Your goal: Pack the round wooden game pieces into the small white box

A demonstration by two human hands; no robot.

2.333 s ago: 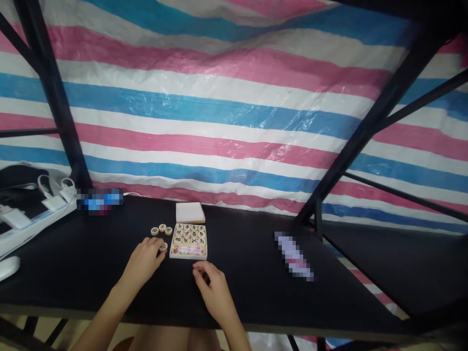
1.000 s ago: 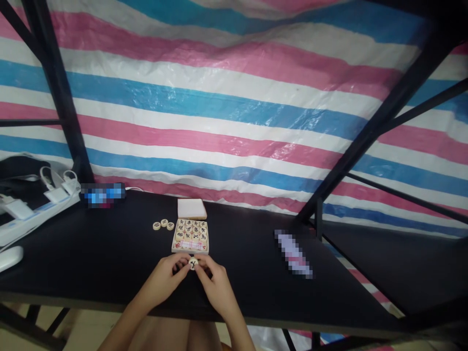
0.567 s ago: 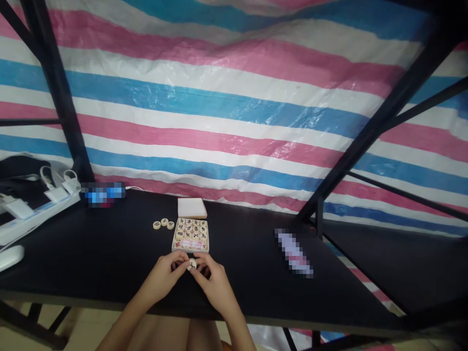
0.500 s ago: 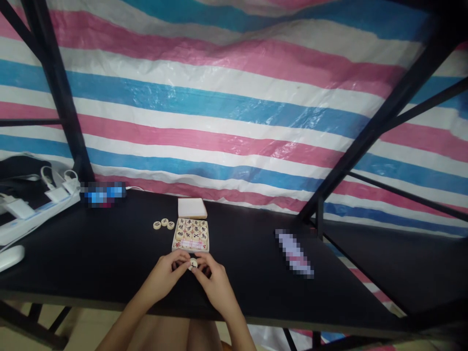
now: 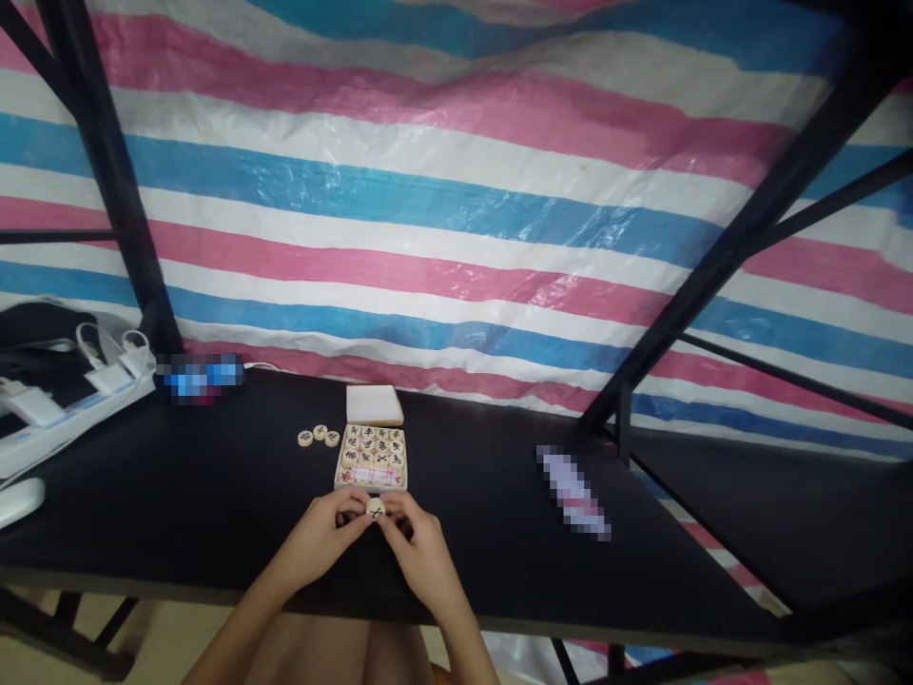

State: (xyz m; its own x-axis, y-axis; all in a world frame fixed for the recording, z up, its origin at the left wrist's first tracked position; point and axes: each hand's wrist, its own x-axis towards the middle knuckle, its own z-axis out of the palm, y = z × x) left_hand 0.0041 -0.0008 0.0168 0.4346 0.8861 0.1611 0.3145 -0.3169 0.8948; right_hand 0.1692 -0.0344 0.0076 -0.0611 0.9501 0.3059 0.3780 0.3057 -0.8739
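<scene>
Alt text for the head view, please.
A person's left hand and right hand hold a round marked piece before an open box of similar pieces on a black table. Three loose pieces lie left of the box.

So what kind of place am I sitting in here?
Probably a small personal desk nook, perhaps in a dorm or bedroom: there's a black desk, a striped plastic sheet hung behind it, and a power strip with chargers plugged in.
</scene>
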